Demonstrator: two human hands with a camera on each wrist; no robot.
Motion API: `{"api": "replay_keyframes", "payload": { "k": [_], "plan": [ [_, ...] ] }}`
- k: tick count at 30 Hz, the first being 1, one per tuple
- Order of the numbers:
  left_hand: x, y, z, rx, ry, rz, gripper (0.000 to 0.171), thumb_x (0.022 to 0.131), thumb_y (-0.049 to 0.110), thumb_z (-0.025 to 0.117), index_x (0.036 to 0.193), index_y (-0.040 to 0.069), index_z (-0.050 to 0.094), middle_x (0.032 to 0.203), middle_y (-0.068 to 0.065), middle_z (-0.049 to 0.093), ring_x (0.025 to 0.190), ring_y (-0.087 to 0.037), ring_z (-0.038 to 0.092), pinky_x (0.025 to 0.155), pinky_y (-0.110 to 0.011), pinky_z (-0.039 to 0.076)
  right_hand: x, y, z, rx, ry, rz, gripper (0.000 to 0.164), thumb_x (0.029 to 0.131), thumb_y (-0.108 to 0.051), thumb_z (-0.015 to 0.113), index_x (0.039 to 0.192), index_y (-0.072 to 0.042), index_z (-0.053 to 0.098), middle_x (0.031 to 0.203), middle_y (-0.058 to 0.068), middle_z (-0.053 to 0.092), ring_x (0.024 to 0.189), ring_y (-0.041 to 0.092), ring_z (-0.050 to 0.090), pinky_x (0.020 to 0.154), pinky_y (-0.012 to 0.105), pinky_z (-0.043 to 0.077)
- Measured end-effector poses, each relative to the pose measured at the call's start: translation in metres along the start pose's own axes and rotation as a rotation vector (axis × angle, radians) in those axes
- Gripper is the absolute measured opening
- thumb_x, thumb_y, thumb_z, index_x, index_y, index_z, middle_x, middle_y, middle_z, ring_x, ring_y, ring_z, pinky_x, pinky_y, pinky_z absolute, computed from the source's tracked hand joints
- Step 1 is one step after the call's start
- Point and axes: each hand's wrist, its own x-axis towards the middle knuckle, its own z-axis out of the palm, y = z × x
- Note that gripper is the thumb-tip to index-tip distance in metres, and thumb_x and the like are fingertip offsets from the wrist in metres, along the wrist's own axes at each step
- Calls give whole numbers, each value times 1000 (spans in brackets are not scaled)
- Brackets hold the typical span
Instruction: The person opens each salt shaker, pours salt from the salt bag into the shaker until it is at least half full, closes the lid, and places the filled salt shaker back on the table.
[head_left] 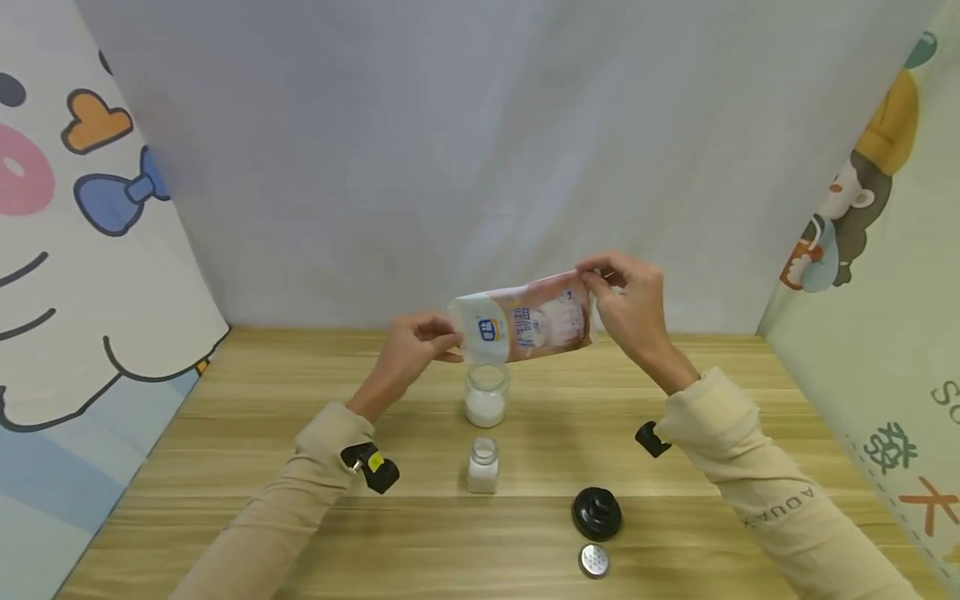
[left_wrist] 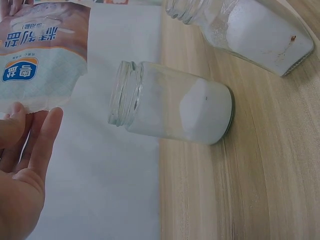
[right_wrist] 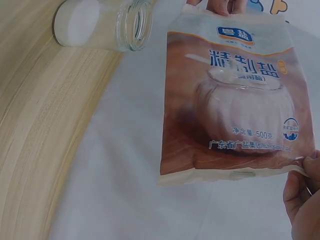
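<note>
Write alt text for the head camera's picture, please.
A person's left grip and right grip hold a packet by its ends above a table. On it are a larger jar and a smaller jar, both open with white contents, a black lid and a perforated cap.

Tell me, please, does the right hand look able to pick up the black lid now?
Probably not as things stand: the right hand holds one end of the bag and would likely need to release it first. Nothing appears to cover the black lid.
</note>
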Motion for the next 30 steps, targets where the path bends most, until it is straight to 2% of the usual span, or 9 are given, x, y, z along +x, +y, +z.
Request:
{"api": "replay_keyframes", "payload": {
  "k": [7, 16, 21, 30],
  "plan": [
    [0, -3, 4, -15, 19, -14, 10, 82, -11, 66, 90, -15, 61, 83, -18, 64, 76, -22, 66, 70, -41, 59, 0, 1, -1, -11, -8, 4, 8, 82, 17, 59, 84, 14, 66, 81, 26, 66, 67, 34, 60, 62, 15, 47],
    [0, -8, 12, -40, 27, -20, 13, 82, -13, 64, 93, -18, 60, 84, -20, 64, 76, -22, 65, 72, -41, 59, 1, 38, -3, -27, -24, 19, 10, 85, 8, 63, 88, 3, 71, 84, 14, 70, 68, 22, 61, 63, 14, 47],
    [1, -8, 17, -46, 25, -30, 13, 82, -12, 64, 93, -17, 60, 84, -17, 64, 77, -21, 65, 73, -41, 59, 1, 40, -6, -33, -24, 24, 10, 85, 7, 63, 88, 3, 71, 84, 14, 70, 68, 20, 60, 63, 14, 46],
    [-1, -10, 14, -33, 37, -29, 9, 83, -11, 64, 90, -15, 61, 82, -16, 63, 76, -21, 64, 73, -41, 59, 0, 40, -3, -31, -33, 16, 11, 86, 8, 62, 90, 4, 71, 85, 15, 70, 69, 21, 59, 63, 12, 45]
  ]
}}
